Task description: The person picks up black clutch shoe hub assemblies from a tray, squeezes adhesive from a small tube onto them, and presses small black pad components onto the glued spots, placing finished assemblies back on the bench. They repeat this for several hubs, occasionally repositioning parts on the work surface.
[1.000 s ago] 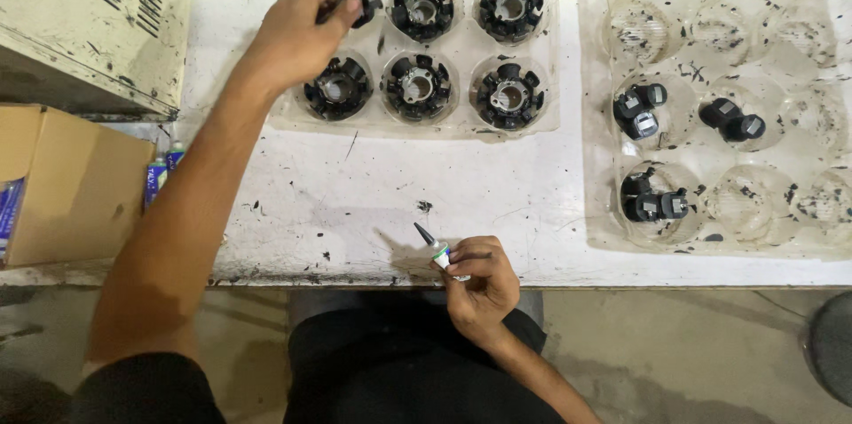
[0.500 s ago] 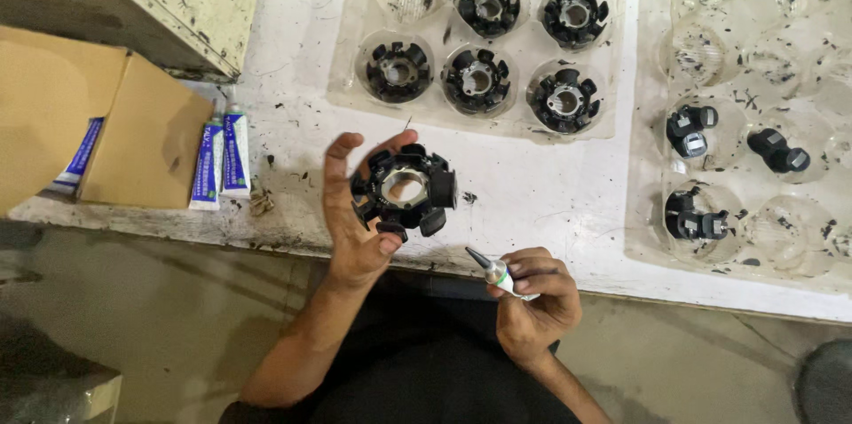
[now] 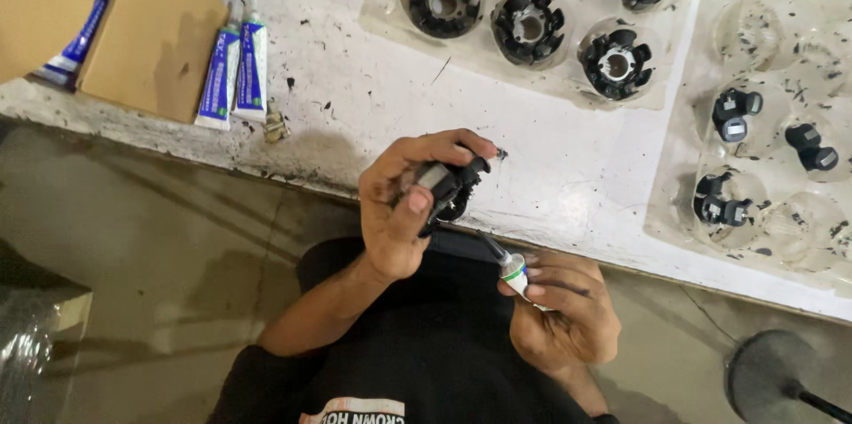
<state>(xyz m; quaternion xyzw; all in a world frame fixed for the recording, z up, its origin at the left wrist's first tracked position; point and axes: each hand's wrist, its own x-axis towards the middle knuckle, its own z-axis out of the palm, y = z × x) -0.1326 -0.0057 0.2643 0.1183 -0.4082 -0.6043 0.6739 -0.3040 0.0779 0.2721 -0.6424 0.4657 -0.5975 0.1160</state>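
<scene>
Just off the near edge of the white worktable (image 3: 373, 113), over the person's lap, the left hand (image 3: 404, 211) was clamped around a black round slotted part (image 3: 448, 186), thumb pressed across its face and fingers curled over its top. Half a second before, that same part sat flat and open on spread fingers, its ring of slots facing up; now it was turned on edge and mostly buried in the grip. Below and to the right of the part, the right hand (image 3: 564, 318) was closed on a small tube with a dark nozzle (image 3: 508, 266), the nozzle tip slanting up toward the part's lower edge, just beside it; whether they touched, I could not tell. Earlier the tube sat lower and farther from the part.

Up and to the right of the part, a clear moulded tray (image 3: 390, 11) lay on the table with more black slotted parts (image 3: 531, 27) seated in its wells. Farther right of the part, a second clear tray (image 3: 772, 229) held a few smaller black knob-like pieces (image 3: 735, 113). Well left of the part, two blue-and-white tubes (image 3: 235, 74) lay side by side near the table's edge, against a brown cardboard box (image 3: 151, 38). The view had swung closer than before, so less of both trays showed.
</scene>
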